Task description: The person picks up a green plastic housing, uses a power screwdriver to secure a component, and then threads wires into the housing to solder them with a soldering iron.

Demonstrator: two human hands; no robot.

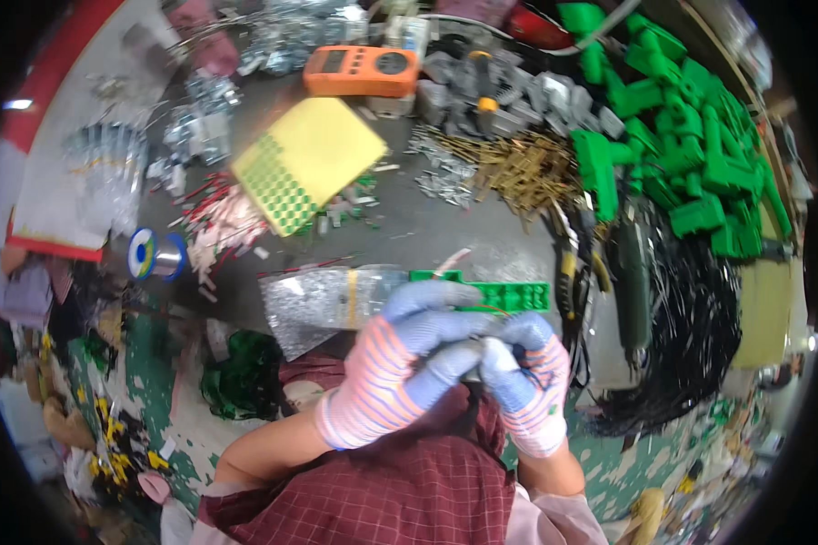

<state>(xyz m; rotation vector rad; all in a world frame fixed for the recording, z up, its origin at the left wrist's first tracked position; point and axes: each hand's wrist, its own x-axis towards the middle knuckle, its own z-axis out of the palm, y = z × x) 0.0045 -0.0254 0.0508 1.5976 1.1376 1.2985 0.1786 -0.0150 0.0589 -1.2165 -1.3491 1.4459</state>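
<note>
My left hand (pixel 395 363) and my right hand (pixel 529 381) wear striped knit gloves with blue-grey fingers. They meet in front of my body at the table's near edge, both pinched closed at the fingertips. A thin reddish wire (pixel 495 310) arcs between the fingertips; whatever small part they grip is hidden by the gloves. Just beyond the fingers lies a green plastic housing (pixel 515 296) with open compartments, partly covered by my left hand. Left of it, a clear plastic bag (pixel 314 304) lies flat, crossed by a yellowish band.
An orange multimeter (pixel 362 71) and a yellow foam sheet (pixel 323 145) lie farther back. Brass pins (pixel 527 168) are heaped behind the housing. Green plastic housings (pixel 691 136) pile up at right, near an electric screwdriver (pixel 633 282) and black wires (pixel 691 336). A solder spool (pixel 157 254) stands left.
</note>
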